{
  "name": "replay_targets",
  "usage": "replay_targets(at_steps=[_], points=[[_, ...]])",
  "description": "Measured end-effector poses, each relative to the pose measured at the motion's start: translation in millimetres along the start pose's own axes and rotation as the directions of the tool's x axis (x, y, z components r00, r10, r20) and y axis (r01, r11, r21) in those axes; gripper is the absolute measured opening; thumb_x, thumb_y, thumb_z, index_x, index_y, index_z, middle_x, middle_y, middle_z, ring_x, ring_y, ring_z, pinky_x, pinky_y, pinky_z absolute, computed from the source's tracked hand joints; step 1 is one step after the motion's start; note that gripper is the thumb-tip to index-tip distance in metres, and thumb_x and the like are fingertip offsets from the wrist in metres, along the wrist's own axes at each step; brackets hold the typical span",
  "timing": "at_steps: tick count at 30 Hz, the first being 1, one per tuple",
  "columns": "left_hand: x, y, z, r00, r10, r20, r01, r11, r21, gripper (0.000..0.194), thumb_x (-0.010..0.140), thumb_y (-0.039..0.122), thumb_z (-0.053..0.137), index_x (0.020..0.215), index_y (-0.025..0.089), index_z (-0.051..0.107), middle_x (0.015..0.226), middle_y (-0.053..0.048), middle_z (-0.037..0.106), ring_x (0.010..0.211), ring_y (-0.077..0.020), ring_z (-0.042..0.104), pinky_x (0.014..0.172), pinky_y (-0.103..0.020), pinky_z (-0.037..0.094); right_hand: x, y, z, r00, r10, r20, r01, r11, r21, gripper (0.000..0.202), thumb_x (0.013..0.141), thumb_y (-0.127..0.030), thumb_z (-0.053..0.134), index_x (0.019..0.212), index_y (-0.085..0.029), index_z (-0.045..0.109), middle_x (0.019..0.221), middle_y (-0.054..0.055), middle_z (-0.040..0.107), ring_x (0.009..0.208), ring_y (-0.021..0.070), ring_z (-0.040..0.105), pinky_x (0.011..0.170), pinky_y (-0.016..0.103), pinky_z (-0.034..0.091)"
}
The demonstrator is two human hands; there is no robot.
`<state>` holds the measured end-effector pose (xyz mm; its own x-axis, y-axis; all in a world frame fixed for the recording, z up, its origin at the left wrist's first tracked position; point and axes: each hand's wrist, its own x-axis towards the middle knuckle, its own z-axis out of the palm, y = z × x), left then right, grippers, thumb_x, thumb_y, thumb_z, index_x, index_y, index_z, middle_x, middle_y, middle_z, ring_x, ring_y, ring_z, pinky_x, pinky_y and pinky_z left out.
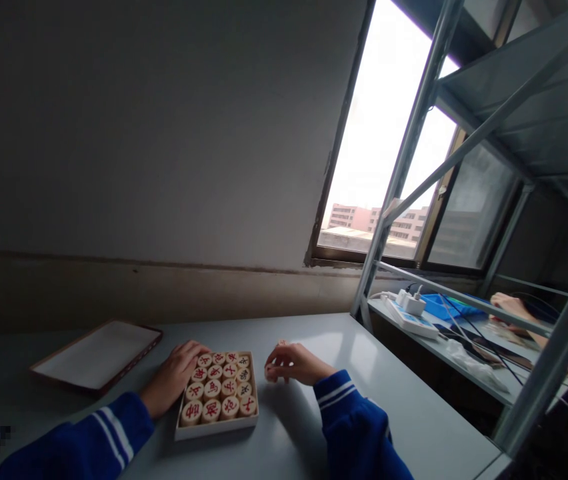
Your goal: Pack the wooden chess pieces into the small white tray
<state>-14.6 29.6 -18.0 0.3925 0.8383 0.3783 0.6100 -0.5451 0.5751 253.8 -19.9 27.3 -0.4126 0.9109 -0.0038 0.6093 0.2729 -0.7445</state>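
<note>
A shallow white box (217,427) stands on the grey table (364,407), filled with rows of round wooden pieces bearing red or black characters. Against the box's left side rests my left hand (173,377), its fingers lying over the upper left edge. To the right of the box, above the table, my right hand (297,364) is closed with thumb and fingers bent together. A round wooden piece (282,343) shows partly behind its fingers; what the fingertips pinch is too small to name. The box lid (99,353) lies at the left, its pale inside facing up.
A metal frame (414,147) rises at the right, before a window. Beyond it, a second table holds a power strip (411,319), a blue tray (447,307), cables and crumpled plastic. Another person's hand (511,308) and arm are at the far right.
</note>
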Motion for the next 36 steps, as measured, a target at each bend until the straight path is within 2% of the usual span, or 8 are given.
replay_targets(at_steps=[4,9,15,18,21,24,30,36], points=[[0.4,-1.0,0.2,1.0,0.009,-0.004,-0.009,1.0,0.003,0.035,0.078,0.021,0.026,0.087,0.02,0.06,0.093,-0.005,0.061,0.095,-0.0172,0.053,0.088,-0.032,0.04,-8.5,12.5,-11.8,0.974,0.193,0.117,-0.201,0.977,0.064,0.036,0.065,-0.043,0.064,0.086,-0.019,0.047,0.059,-0.004,0.056,0.046,0.01,0.05,0.042,0.022,0.04],[0.9,-2.7,0.9,1.0,0.006,0.004,-0.006,1.0,0.003,0.034,0.079,0.022,0.026,0.087,0.019,0.059,0.093,-0.006,0.06,0.095,-0.0178,0.053,0.088,-0.033,0.04,-12.8,12.5,-18.9,0.928,0.362,-0.086,-0.372,0.902,-0.222,0.019,0.07,-0.029,0.061,0.079,-0.02,0.046,0.054,-0.006,0.052,0.047,0.0093,0.048,0.049,0.024,0.039],[0.4,-0.8,-1.1,1.0,-0.004,0.025,0.004,1.0,0.016,0.036,0.08,0.022,0.024,0.089,0.018,0.059,0.096,-0.007,0.06,0.097,-0.0179,0.052,0.09,-0.033,0.04,-15.1,-0.5,-17.5,0.922,0.214,-0.321,-0.361,0.772,-0.523,0.028,0.071,-0.032,0.06,0.094,-0.02,0.052,0.091,0.004,0.06,0.085,0.0188,0.055,0.075,0.036,0.04],[0.4,0.3,-1.7,1.0,-0.009,0.03,0.008,1.0,0.016,0.036,0.079,0.021,0.024,0.089,0.018,0.059,0.096,-0.007,0.06,0.097,-0.0181,0.053,0.09,-0.033,0.04,-9.3,0.4,-4.7,0.906,0.042,-0.421,-0.3,0.765,-0.569,0.036,0.077,-0.034,0.052,0.111,-0.023,0.047,0.118,0.007,0.051,0.109,0.0216,0.046,0.088,0.043,0.034],[0.7,0.5,-1.4,1.0,0.0,0.029,0.0,1.0,0.019,0.036,0.078,0.021,0.024,0.089,0.018,0.059,0.095,-0.007,0.06,0.097,-0.0184,0.053,0.09,-0.034,0.04,1.7,7.8,14.2,0.903,0.044,-0.427,-0.3,0.776,-0.555,0.052,0.078,-0.04,0.05,0.125,-0.023,0.037,0.135,0.01,0.035,0.125,0.0248,0.03,0.098,0.052,0.023],[0.6,0.3,-1.5,1.0,0.008,0.03,-0.009,1.0,0.029,0.036,0.079,0.022,0.024,0.089,0.018,0.059,0.095,-0.006,0.06,0.097,-0.0183,0.053,0.089,-0.034,0.04,11.4,17.7,27.0,0.917,0.055,-0.396,-0.279,0.796,-0.537,0.044,0.083,-0.035,0.044,0.125,-0.021,0.041,0.136,0.011,0.034,0.127,0.0248,0.027,0.101,0.053,0.019],[0.4,-1.3,-1.5,0.999,0.007,0.038,-0.009,0.999,0.037,0.038,0.079,0.023,0.023,0.09,0.018,0.058,0.097,-0.006,0.059,0.097,-0.0181,0.052,0.09,-0.033,0.04,18.3,36.3,22.2,0.904,-0.067,-0.423,-0.148,0.878,-0.455,0.041,0.081,-0.006,0.031,0.111,-0.02,0.056,0.126,0.009,0.048,0.113,0.0175,0.047,0.098,0.033,0.034],[1.0,-1.8,-0.6,1.0,-0.004,0.03,0.002,0.999,0.043,0.037,0.079,0.022,0.023,0.091,0.017,0.058,0.097,-0.007,0.06,0.097,-0.0183,0.052,0.09,-0.034,0.039,23.4,53.4,17.3,0.884,-0.078,-0.462,-0.104,0.929,-0.355,0.038,0.081,-0.007,0.031,0.106,-0.015,0.059,0.126,0.013,0.047,0.11,0.0198,0.05,0.095,0.033,0.037]])
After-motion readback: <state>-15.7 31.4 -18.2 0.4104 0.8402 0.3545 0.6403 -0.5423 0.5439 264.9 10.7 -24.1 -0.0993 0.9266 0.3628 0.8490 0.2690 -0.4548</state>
